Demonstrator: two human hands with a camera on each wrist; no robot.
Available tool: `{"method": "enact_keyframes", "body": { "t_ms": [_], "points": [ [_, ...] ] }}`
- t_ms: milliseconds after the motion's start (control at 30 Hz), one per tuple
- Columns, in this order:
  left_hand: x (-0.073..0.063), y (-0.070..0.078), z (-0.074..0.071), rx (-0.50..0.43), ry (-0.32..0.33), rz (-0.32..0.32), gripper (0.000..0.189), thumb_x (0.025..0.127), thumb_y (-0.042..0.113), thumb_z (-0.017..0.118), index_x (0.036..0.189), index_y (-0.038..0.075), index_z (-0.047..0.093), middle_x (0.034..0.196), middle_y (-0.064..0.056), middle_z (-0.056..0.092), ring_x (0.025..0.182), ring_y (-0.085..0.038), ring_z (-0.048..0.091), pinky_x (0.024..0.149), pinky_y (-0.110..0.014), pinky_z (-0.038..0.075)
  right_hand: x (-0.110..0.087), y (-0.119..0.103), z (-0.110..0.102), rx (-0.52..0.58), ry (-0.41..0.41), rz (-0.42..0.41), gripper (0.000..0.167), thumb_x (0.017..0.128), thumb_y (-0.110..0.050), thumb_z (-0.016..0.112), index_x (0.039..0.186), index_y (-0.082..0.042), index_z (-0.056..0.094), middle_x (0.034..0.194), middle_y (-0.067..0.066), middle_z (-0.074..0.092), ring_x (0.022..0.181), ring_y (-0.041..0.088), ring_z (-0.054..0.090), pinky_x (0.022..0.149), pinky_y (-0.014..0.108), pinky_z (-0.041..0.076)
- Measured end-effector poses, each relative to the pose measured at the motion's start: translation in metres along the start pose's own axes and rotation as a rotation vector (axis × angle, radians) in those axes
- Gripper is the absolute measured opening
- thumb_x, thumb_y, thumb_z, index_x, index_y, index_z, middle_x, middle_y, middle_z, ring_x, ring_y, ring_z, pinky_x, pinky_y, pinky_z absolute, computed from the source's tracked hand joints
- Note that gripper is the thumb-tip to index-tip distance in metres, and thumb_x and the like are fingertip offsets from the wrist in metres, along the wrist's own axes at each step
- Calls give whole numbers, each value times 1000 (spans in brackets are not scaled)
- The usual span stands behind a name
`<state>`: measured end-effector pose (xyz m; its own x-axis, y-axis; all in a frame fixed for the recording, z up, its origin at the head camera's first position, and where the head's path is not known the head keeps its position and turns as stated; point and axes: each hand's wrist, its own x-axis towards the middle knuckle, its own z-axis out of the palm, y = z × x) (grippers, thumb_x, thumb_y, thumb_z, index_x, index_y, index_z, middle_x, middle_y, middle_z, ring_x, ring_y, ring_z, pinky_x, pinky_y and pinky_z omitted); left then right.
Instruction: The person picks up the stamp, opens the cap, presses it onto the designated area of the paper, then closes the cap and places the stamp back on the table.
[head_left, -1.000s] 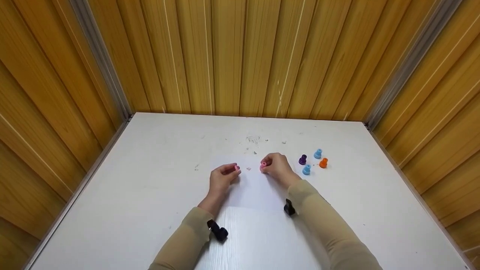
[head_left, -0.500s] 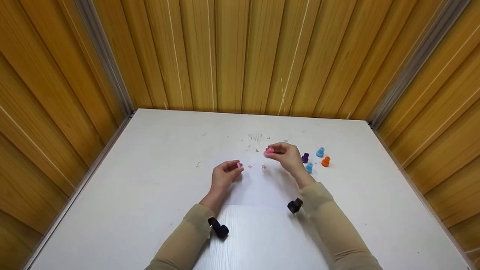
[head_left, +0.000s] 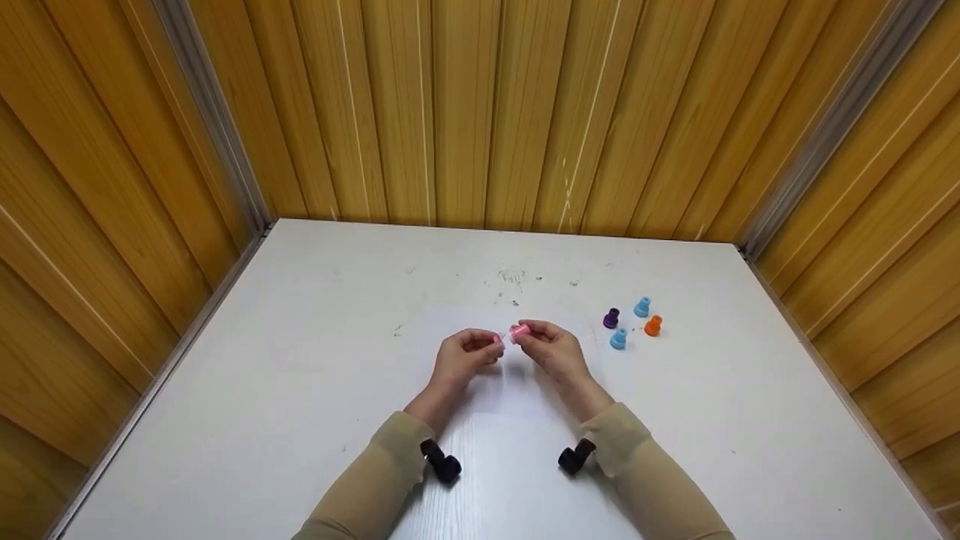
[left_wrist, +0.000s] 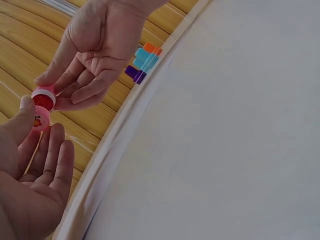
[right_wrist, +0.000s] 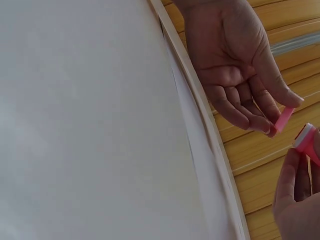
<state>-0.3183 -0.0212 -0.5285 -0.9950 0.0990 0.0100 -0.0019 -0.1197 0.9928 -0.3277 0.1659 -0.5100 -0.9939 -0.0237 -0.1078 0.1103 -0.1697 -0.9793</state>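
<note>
Over the white paper sheet [head_left: 517, 397], both hands are close together. Between thumb and fingertips my left hand [head_left: 457, 364] pinches a small round pink cap [left_wrist: 42, 120] with a little picture on its top. My right hand [head_left: 559, 356] holds a pink toy stamp [head_left: 520, 331] tilted sideways, its end turned toward the cap. A white rim and a red stamping face [left_wrist: 44, 101] show on the stamp in the left wrist view. A narrow gap separates stamp and cap in the right wrist view. The hands cover part of the paper.
To the right of the hands stand a purple stamp [head_left: 612, 318], two light blue stamps [head_left: 618, 339] and an orange stamp [head_left: 653, 325]. Dark smudges [head_left: 511, 277] mark the white table [head_left: 262, 360] behind the paper. Wood-patterned panels [head_left: 457, 112] enclose the table's back and sides.
The right hand lifted the pink stamp off the paper, leaving a red print, then tilted it and brought it left to the cap. The left hand shifted slightly right, still pinching the cap.
</note>
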Motion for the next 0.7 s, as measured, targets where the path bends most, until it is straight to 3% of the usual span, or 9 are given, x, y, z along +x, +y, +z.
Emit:
{"method": "enact_keyframes", "body": {
  "t_ms": [400,700],
  "points": [
    [0,-1,3,8,-27,25,27,89,6,80,111,-8,72,91,-8,79,77,-7,72,72,-23,63,-5,3,2,-59,-80,-30,37,90,5,74,125,11,66,101,2,78,93,8,72,80,16,60],
    [-1,-1,4,25,-20,56,26,89,5,79,110,-9,72,94,-13,79,76,-8,72,76,-31,65,-7,5,5,-34,-72,-6,34,89,6,74,122,7,68,100,2,78,94,10,72,84,19,62]
  ]
}}
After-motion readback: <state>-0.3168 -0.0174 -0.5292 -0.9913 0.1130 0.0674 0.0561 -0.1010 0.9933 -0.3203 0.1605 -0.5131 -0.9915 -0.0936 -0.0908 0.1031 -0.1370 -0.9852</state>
